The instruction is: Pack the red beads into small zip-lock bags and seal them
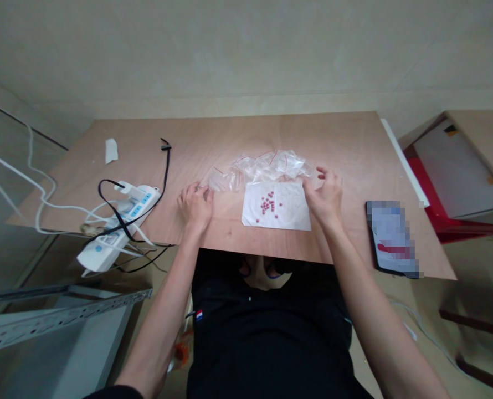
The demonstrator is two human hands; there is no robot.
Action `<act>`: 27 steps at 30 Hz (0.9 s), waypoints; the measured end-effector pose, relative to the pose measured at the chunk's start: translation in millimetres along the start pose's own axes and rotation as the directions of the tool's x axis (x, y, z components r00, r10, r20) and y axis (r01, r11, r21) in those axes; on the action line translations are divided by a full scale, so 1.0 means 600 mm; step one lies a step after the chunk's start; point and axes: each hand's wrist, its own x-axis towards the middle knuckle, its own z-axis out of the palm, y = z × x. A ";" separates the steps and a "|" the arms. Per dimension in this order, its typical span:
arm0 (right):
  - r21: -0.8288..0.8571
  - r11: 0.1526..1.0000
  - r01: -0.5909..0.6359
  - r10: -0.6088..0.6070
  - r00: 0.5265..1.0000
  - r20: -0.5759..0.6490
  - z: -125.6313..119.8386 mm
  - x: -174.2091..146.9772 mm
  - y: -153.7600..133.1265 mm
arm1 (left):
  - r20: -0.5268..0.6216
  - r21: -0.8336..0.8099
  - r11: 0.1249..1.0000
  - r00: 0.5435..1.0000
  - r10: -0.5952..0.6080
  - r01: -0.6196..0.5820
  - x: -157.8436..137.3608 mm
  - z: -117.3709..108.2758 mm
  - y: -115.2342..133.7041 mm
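Observation:
Several small pink beads or pellets (268,204) lie loosely grouped on a sheet of white paper (292,216) at the middle of the table. Behind the paper is a crumpled heap of clear zip bags (288,163) with red seal lines, one small bag reaching left. My left hand (196,205) rests on the tabletop close to that small bag, its fingers loosely bent and apart, with nothing seen in them. At the paper's right edge, my right hand (326,191) is open, thumb and fingers spread. Whether its thumb touches the paper I cannot tell.
On the left, a white power strip (101,249) with plugs and tangled cables hangs over the wooden table's (230,130) edge. A scrap of white paper (111,151) lies behind it. A phone (391,238) is at the right. Beyond stands a red stool (425,183).

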 end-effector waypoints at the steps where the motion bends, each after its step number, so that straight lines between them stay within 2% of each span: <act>1: 0.032 0.999 0.014 -0.013 1.000 -0.005 -0.005 -0.007 -0.004 | -0.024 0.001 1.000 1.000 0.009 -0.009 0.000 -0.002 0.001; 4: 0.082 0.996 0.027 -0.027 1.000 0.003 -0.022 -0.032 -0.026 | -0.112 0.003 1.000 0.993 0.026 -0.026 -0.005 -0.013 0.005; 7: 0.206 0.978 -0.024 -0.001 0.993 0.122 -0.031 -0.058 -0.065 | -0.231 -0.010 0.997 0.970 0.076 -0.080 -0.023 -0.027 0.028; 9: 0.373 0.920 -0.124 0.010 0.956 0.292 -0.025 -0.073 -0.095 | -0.267 -0.019 0.984 0.949 0.166 -0.177 -0.044 -0.032 0.058; 11: 0.488 0.828 -0.276 0.026 0.889 0.458 -0.011 -0.083 -0.119 | -0.255 -0.034 0.959 0.930 0.265 -0.283 -0.067 -0.031 0.092; 12: 0.515 0.786 -0.342 0.047 0.863 0.502 -0.004 -0.086 -0.128 | -0.241 -0.048 0.944 0.921 0.305 -0.325 -0.078 -0.029 0.108; 14: 0.553 0.732 -0.398 0.097 0.864 0.494 0.006 -0.088 -0.134 | -0.196 -0.092 0.919 0.911 0.362 -0.384 -0.096 -0.022 0.133; 17: 0.571 0.773 -0.278 0.091 0.938 0.333 -0.002 -0.092 -0.126 | -0.136 -0.244 0.868 0.901 0.412 -0.433 -0.111 -0.021 0.154; 19: 0.492 0.862 -0.120 -0.001 0.971 0.239 -0.018 -0.098 -0.116 | -0.134 -0.444 0.811 0.924 0.359 -0.380 -0.115 -0.028 0.166; 21: 0.370 0.927 0.060 -0.141 0.970 0.197 -0.032 -0.104 -0.107 | -0.080 -0.676 0.704 0.971 0.223 -0.218 -0.117 -0.039 0.181; 22: 0.314 0.939 0.141 -0.208 0.959 0.193 -0.038 -0.108 -0.104 | -0.009 -0.772 0.626 0.987 0.160 -0.108 -0.117 -0.045 0.190; 23: 0.265 0.942 0.208 -0.264 0.944 0.199 -0.041 -0.111 -0.100 | 0.078 -0.840 0.542 0.990 0.114 0.003 -0.115 -0.049 0.199; 25: 0.194 0.934 0.299 -0.338 0.916 0.215 -0.044 -0.115 -0.095 | 0.234 -0.901 0.392 0.969 0.075 0.187 -0.110 -0.053 0.215; 27: 0.162 0.919 0.360 -0.390 0.890 0.235 -0.048 -0.117 -0.091 | 0.331 -0.909 0.287 0.942 0.058 0.302 -0.104 -0.051 0.223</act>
